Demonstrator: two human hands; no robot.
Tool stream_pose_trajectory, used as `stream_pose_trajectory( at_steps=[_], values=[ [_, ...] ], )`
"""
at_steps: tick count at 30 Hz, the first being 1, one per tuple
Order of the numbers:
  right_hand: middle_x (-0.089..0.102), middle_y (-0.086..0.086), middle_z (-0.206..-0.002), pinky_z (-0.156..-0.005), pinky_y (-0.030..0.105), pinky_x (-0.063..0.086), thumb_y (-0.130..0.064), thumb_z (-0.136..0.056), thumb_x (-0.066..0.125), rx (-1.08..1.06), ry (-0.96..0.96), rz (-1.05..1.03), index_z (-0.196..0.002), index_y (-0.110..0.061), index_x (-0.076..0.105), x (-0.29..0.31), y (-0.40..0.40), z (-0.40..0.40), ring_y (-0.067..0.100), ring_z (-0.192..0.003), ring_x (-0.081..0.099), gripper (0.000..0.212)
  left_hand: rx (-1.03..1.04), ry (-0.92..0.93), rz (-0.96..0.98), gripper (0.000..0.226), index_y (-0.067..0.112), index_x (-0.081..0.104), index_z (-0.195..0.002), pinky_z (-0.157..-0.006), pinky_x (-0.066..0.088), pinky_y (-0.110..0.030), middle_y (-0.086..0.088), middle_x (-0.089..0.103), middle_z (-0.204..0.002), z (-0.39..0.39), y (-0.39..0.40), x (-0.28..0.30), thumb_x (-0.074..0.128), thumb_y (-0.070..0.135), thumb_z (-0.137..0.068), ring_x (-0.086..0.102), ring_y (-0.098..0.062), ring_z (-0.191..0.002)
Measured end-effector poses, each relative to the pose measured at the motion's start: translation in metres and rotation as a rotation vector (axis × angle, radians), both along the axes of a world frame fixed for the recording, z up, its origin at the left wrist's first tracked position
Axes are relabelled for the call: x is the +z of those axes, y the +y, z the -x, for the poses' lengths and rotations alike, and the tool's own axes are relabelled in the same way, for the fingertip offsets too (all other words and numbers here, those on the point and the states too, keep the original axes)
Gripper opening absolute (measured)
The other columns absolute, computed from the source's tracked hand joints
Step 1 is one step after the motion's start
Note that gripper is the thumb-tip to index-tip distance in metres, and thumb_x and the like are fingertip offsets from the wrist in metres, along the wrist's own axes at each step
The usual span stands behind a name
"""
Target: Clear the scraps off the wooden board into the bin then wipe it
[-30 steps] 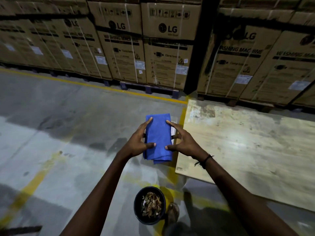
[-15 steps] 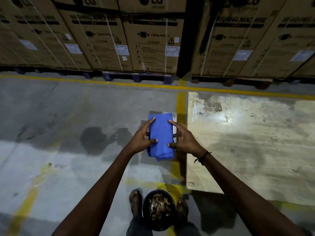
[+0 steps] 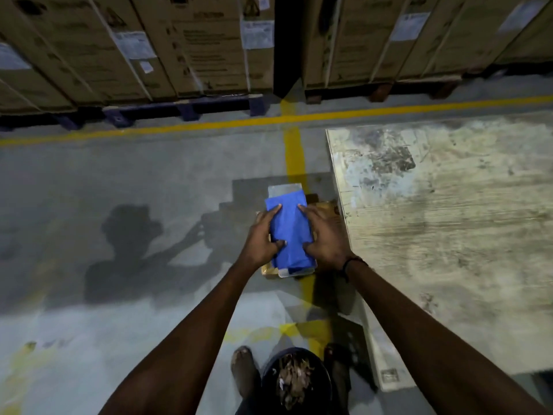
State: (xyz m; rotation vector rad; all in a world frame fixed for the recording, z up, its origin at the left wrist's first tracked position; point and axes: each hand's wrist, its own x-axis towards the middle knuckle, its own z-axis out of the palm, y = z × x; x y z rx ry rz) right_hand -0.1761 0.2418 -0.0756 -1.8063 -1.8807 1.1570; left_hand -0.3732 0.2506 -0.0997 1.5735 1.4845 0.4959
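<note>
Black bin (image 3: 269,373), brown scraps (image 3: 291,381) inside

Open concrete floor (image 3: 134,181) left of hands. Wooden board (image 3: 449,235) bare on right, reachable. Stacked cartons (image 3: 179,49) on pallets close off far side. Bin (image 3: 296,381) and feet occupy near centre.

Both hands (image 3: 294,235) lowered folded blue cloth (image 3: 291,235) onto grey pad (image 3: 285,189) atop brown block (image 3: 324,208).
</note>
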Motion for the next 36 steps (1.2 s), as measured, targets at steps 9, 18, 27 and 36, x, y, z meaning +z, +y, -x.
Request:
stream_pose_trajectory(
  at_steps=[9,18,27,36],
  values=[
    [0.013,0.025,-0.168,-0.124,0.030,0.020,-0.023,-0.072,0.060,0.113,-0.271,0.085,-0.160,-0.005,0.033,-0.084,0.038,0.003,0.042,-0.154,0.023,0.093,-0.224,0.210,0.039,0.083,0.014,0.034,-0.161,-0.114,0.042,-0.040,-0.018,0.016,-0.166,-0.012,0.039,-0.078,0.079,0.018,-0.091,0.046,-0.041,-0.141],
    [0.010,0.020,-0.170,-0.126,0.040,0.018,-0.029,-0.094,0.073,0.335,-0.596,0.086,-0.160,-0.006,0.024,-0.115,0.048,0.024,0.035,-0.156,0.017,0.086,-0.365,0.633,-0.095,0.087,0.017,0.018,-0.166,-0.124,0.027,-0.047,-0.018,-0.015,-0.173,-0.025,0.046,-0.099,0.070,0.032,-0.098,0.017,-0.039,-0.157],
    [0.026,0.012,-0.167,-0.126,0.050,0.013,-0.047,-0.101,0.055,0.451,-0.921,0.035,-0.159,-0.022,0.031,-0.142,0.042,0.028,0.038,-0.154,0.017,0.068,-0.423,0.874,-0.083,0.112,0.023,-0.009,-0.167,-0.121,-0.016,-0.066,-0.016,-0.025,-0.171,-0.031,0.047,-0.132,0.060,0.068,-0.091,-0.022,-0.042,-0.158],
    [0.029,0.005,-0.168,-0.123,0.051,0.014,-0.032,-0.101,0.055,0.292,-0.748,-0.018,-0.158,-0.025,0.034,-0.112,0.026,0.023,0.034,-0.151,0.024,0.061,-0.327,0.812,-0.135,0.082,0.024,0.030,-0.163,-0.121,-0.017,-0.056,-0.014,-0.009,-0.175,-0.031,0.035,-0.105,0.068,0.045,-0.094,-0.012,-0.039,-0.161]
  ],
)
